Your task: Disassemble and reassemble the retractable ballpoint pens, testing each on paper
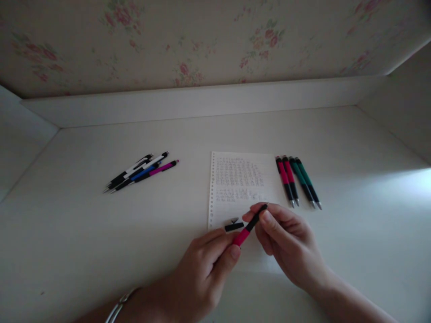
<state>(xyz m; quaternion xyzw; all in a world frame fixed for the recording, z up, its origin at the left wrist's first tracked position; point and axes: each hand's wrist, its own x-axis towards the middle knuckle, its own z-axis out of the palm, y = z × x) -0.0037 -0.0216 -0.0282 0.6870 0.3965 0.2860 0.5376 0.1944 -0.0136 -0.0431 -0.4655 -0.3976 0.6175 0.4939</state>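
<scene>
Low over the paper, my left hand (208, 264) is closed around the pink barrel of a pen (244, 234). The pen is tilted, its black end pointing up and to the right. Thumb and fingers of my right hand (292, 244) close on that black end, near its thin tip. Just beyond my left fingers, a short black tube-like piece (233, 227) and a small silver cone (235, 220) show above the sheet. Underneath is a lined, punched sheet of paper (242, 179) with rows of handwriting, its lower part partly covered by my hands.
To the right of the sheet lie two pink-and-black pens (288, 179) and two green-and-black pens (305, 181). Several white, blue and purple pens (141, 172) form a loose pile on the left. The white desk (84, 233) ends at a raised back edge (202, 103) below floral wallpaper.
</scene>
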